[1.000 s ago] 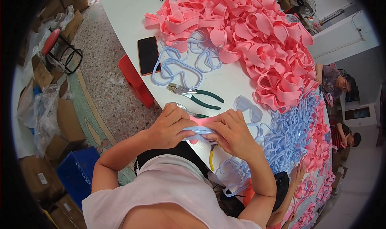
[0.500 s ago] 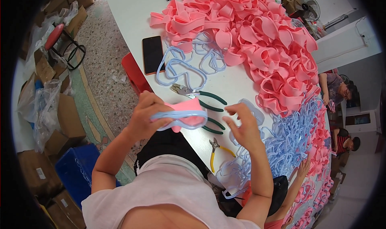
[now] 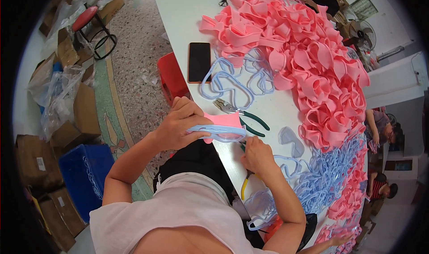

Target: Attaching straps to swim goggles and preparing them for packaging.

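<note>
Brown cardboard boxes (image 3: 76, 115) and a blue crate (image 3: 87, 171) sit left of the left hand (image 3: 178, 124), which clasps a blue goggle frame (image 3: 219, 132) with pink pad. The right hand (image 3: 257, 155), earlier raised, now rests on the table (image 3: 178, 13); its grip is unclear.

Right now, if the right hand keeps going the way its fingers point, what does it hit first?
The right hand points up the table; likely first the green-handled pliers, just beyond its fingertips, though depth is unclear.

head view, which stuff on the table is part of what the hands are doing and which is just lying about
In use: left hand holding pale blue frame with pink piece; right hand; pink pile; blue frames heap.
Lying about: phone; green-handled pliers; red stool.
</note>
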`<state>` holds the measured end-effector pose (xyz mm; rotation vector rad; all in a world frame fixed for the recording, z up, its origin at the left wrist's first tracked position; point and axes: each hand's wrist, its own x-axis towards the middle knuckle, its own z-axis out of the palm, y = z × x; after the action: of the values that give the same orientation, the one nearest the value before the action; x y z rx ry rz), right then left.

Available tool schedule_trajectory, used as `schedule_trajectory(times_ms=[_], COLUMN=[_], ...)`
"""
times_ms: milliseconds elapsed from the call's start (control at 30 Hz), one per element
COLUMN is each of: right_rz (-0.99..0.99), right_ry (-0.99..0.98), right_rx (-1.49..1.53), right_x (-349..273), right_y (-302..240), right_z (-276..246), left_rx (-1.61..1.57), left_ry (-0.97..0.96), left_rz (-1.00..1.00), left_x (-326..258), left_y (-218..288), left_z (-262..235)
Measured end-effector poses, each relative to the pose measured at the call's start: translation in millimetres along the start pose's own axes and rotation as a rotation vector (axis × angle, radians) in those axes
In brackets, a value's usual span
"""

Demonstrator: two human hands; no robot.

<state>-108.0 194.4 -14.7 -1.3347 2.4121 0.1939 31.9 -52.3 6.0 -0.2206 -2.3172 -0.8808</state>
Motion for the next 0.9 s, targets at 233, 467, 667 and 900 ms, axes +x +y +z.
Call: schedule_trajectory(times_ms=[233,467,667,900], right_rz=[0.337,-0.002,-0.083,-0.217], right_ry=[0.095,0.541,0.579,0.53], right_rx=[0.308,0.078,-0.275,-0.486], right_x=[-50,-60,-53,-42], right_y=[29,4,-10,2], right_z=[-27,-83,-109,-117], left_rx=[0.022,-0.052,-0.055,-0.108], left_ry=[0.022,-0.064,-0.105,-0.11], left_rz=[0.016,0.104,0.163,0.178], left_x=[-1,13,18,16], left_y=[-7,2,8,12], left_z=[-23,-13,-7,0])
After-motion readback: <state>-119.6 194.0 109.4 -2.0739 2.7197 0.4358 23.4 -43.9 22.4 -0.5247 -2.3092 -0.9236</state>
